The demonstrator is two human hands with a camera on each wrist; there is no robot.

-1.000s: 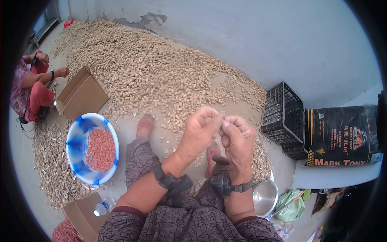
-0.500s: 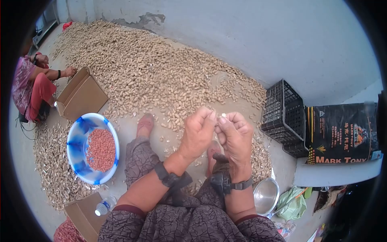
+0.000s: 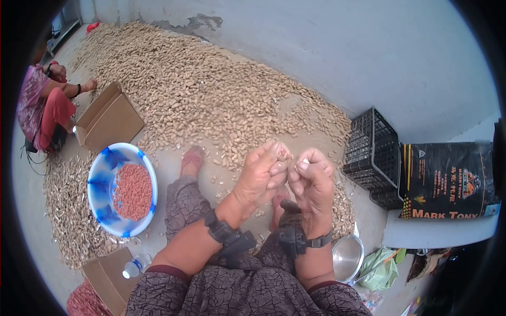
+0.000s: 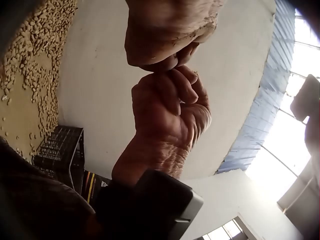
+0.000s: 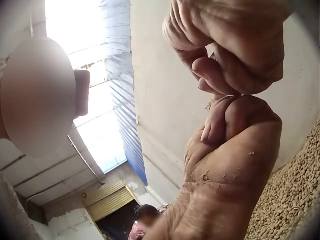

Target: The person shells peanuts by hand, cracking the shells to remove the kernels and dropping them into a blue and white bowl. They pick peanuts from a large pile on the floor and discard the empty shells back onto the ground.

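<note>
In front of the knees, my left hand pinches an opened peanut between thumb and forefinger, and reddish kernel shows in it. Close on its right, my right hand pinches a small pale piece of peanut shell between thumb and curled forefinger. The lower fingers of both hands nearly meet. Both wrist views show the hands knuckle to knuckle, with the held bits mostly hidden by the fingers. At left stands a blue and white basin with shelled peanut kernels inside.
A wide heap of unshelled peanuts covers the floor ahead. Empty shells lie at left near a cardboard box and a seated person. A black crate, black sack, metal bowl and plastic bottle stand around.
The hands have drawn slightly apart from fingertip contact. The peanut in the left hand now shows opened with its kernel, and a pale shell bit is in the right fingers.
</note>
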